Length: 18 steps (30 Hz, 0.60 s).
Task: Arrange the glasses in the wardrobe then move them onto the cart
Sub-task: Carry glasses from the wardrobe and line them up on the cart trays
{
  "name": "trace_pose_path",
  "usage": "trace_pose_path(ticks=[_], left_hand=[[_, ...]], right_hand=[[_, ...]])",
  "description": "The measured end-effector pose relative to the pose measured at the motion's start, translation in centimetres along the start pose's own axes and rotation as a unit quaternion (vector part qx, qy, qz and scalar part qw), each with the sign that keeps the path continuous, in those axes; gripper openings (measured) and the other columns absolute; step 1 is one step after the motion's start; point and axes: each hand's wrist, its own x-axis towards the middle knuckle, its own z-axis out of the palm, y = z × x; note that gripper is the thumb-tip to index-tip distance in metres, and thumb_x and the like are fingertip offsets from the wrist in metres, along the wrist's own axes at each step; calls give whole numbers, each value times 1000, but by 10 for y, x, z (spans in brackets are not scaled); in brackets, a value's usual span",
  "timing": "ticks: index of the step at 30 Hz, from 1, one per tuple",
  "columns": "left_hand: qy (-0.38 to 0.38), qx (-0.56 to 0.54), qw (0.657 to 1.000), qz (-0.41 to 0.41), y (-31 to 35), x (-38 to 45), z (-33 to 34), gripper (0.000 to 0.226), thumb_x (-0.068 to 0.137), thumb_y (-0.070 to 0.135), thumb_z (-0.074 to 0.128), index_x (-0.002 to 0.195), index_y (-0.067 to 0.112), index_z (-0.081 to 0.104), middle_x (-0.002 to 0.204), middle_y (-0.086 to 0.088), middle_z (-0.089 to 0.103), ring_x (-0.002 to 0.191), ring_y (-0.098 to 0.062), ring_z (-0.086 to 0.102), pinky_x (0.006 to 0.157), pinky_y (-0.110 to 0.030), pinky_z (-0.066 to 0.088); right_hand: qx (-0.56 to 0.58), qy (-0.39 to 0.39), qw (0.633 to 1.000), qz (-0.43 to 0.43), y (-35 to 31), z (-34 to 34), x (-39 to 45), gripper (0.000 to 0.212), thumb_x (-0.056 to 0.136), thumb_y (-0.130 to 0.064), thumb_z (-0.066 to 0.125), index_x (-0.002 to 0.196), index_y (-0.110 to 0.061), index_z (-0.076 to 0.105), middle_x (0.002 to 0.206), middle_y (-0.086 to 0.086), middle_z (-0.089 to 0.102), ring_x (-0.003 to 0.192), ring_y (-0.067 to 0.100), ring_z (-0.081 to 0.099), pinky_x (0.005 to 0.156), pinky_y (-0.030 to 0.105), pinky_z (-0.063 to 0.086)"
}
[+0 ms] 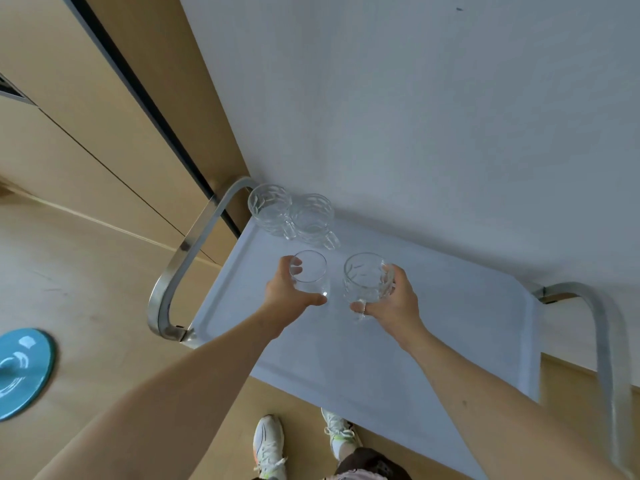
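Both hands reach out over the cart, whose pale top tray stands against a white wall, with a metal handle curving at its left end and another handle at its right end. The left hand holds a plain glass, with the thumb along its near side and the fingers curled round its far side, one fingertip showing through the rim. The right hand holds a cut glass, with the fingers wrapped round its right side and the thumb low at its near side. The two held glasses stand upright, side by side but apart, over the middle of the cart; whether their bases touch the tray cannot be told. Beyond them, in the cart's far left corner near the left handle, stand two more cut glasses with handles: a corner glass and a second glass just right of it, touching or nearly so. Left of the cart is a tan wardrobe with a dark vertical gap between its panels. On the wooden floor well left of the cart lies a blue disc. Below the cart's near edge show two white shoes.
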Motion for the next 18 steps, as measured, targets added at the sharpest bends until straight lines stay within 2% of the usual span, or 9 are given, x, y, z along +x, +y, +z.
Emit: trace_pose_path(ticks=[3, 5, 7, 9, 12, 14, 16, 18], left_hand=[[-2, 6, 1000, 6, -1, 5, -5, 83, 63, 19, 95, 126, 36, 43, 130, 8, 53, 118, -19, 52, 79, -30, 48], [-9, 8, 1000, 11, -2, 8, -8, 83, 63, 19, 95, 126, 36, 43, 130, 8, 54, 119, -19, 52, 78, -29, 48], [-14, 10, 1000, 16, -1, 11, -9, 82, 63, 19, 94, 126, 36, 43, 130, 8, 54, 119, -19, 52, 83, -31, 48], [-23, 12, 999, 19, 0, 12, -11, 82, 64, 19, 94, 125, 36, 43, 131, 8, 54, 119, -17, 53, 86, -33, 48], [-41, 21, 999, 22, 0, 15, -11, 82, 63, 18, 94, 124, 36, 44, 131, 8, 54, 120, -18, 53, 88, -34, 48], [-49, 26, 998, 25, 1, 16, -11, 82, 63, 17, 95, 124, 36, 44, 131, 8, 54, 120, -18, 53, 90, -34, 48], [-56, 30, 998, 26, 0, 16, -11, 81, 63, 17, 95, 124, 36, 44, 130, 8, 55, 119, -18, 53, 88, -33, 47], [-60, 31, 997, 27, -1, 16, -12, 81, 63, 16, 94, 123, 36, 44, 130, 8, 55, 119, -18, 53, 85, -31, 45]], right_hand=[[-16, 11, 1000, 1, 3, 1, -5, 87, 47, -19, 102, 105, -55, 49, 105, -30, 60, 93, -23, 55, 72, 2, 43], [-26, 9, 1000, 1, 4, -1, -9, 91, 45, -22, 103, 112, -53, 49, 108, -31, 60, 94, -21, 56, 74, 2, 43], [-42, 3, 999, 2, 3, -3, -9, 99, 42, -25, 104, 120, -50, 49, 109, -32, 60, 95, -18, 57, 77, 6, 45], [-61, -6, 998, -3, 2, -6, -8, 100, 43, -23, 104, 120, -52, 47, 106, -31, 61, 93, -16, 60, 75, 8, 48], [-90, -10, 996, -7, 2, -7, -8, 102, 46, -11, 102, 120, -49, 44, 105, -26, 60, 95, 0, 62, 81, 22, 53], [-100, -15, 995, -2, 0, -6, -9, 97, 50, -4, 97, 120, -48, 46, 105, -22, 62, 99, 14, 64, 75, 24, 54], [-108, -27, 994, 10, 1, -5, -9, 93, 61, -2, 90, 137, -37, 47, 115, -11, 65, 109, 21, 63, 77, 23, 50], [-139, -19, 990, 22, 1, -8, -10, 88, 77, -3, 78, 152, -26, 39, 130, -1, 62, 120, 24, 59, 91, 23, 43]])
